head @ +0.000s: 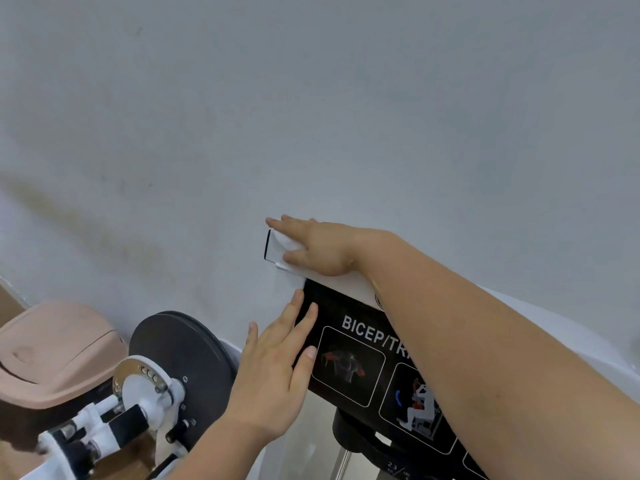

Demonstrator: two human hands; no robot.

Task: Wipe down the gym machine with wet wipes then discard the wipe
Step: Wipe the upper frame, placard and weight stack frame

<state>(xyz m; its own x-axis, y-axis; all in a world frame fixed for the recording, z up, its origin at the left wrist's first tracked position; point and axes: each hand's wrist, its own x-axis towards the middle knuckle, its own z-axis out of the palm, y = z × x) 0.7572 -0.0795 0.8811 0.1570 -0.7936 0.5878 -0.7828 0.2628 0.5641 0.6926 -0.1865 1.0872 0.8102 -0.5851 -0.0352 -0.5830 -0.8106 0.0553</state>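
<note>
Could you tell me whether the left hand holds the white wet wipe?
No, the right hand presses the white wet wipe onto the gym machine's white top; the left hand lies flat on its black panel.

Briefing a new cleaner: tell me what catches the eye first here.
The right hand pressing a white wipe on top of the machine, mid-frame. Below it, the left hand lies flat against the black BICEP panel; a pink bin lid sits lower left.
</note>
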